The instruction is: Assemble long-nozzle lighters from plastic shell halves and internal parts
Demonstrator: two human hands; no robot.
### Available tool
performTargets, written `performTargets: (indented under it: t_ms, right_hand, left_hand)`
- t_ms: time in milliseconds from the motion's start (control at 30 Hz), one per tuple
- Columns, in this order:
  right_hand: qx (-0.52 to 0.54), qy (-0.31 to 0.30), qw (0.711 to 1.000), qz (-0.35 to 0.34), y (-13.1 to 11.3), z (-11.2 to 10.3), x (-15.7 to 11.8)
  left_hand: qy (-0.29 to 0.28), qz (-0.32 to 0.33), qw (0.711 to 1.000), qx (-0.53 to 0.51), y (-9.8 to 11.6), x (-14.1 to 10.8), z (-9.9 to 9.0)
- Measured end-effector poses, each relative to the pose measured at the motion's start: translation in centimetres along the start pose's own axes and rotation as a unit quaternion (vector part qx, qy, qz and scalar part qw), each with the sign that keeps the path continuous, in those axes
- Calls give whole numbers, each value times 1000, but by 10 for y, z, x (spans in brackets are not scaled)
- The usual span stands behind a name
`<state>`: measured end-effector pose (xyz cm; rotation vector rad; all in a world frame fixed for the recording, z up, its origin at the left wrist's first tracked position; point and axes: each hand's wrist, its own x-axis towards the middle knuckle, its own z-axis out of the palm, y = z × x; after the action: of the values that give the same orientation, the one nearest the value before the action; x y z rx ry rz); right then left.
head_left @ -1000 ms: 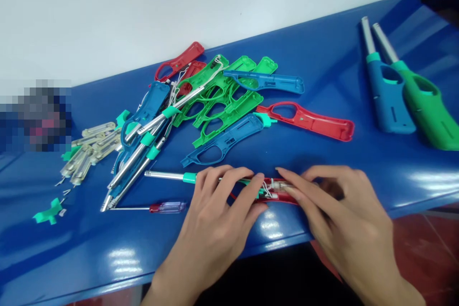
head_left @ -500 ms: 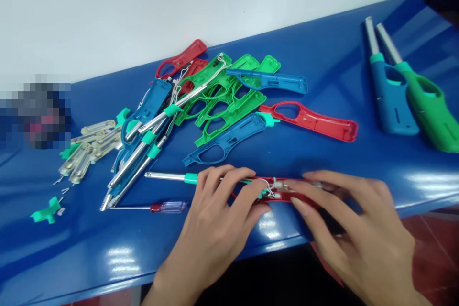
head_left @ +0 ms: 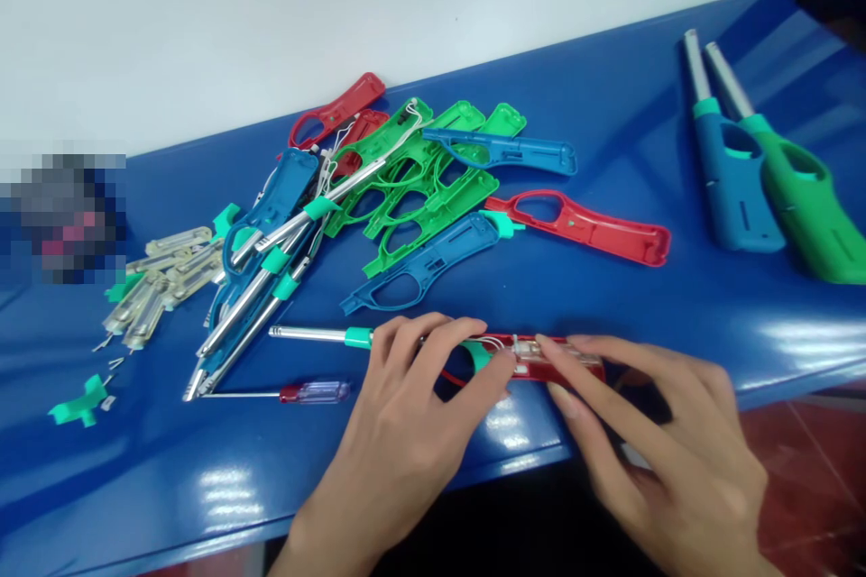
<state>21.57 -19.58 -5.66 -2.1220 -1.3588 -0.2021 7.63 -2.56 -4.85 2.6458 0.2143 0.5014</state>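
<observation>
An opened red lighter (head_left: 541,370) lies near the table's front edge, its metal tube (head_left: 308,334) and green collar pointing left. My left hand (head_left: 412,419) grips its middle, with the thumb by the green trigger (head_left: 478,355) and thin white wires. My right hand (head_left: 683,442) holds the handle end, fingertips on the clear fuel tank (head_left: 531,348) lying in the red half shell. The fingers hide part of the tank and shell. A screwdriver (head_left: 323,392) with a clear purple-red handle lies left of my left hand.
Green half shells (head_left: 446,216), blue and red ones, and metal tubes (head_left: 247,306) are heaped beyond my hands. Clear fuel tanks (head_left: 179,275) and a green trigger (head_left: 79,404) lie left. Two closed lighters, blue (head_left: 741,198) and green (head_left: 818,216), rest at right on the blue table (head_left: 629,90).
The clear tank now sits lower in the red shell, and the wires and trigger near my left thumb have shifted. My right fingers have moved slightly along it. The view has shifted a little.
</observation>
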Motion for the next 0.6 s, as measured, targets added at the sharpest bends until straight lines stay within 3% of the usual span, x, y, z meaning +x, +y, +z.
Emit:
performTargets:
  t_ms: [600]
  right_hand:
    - [0,30,999,-14,0,3,-7]
  left_hand:
    - [-8,0,1000,-10,1,-1,0]
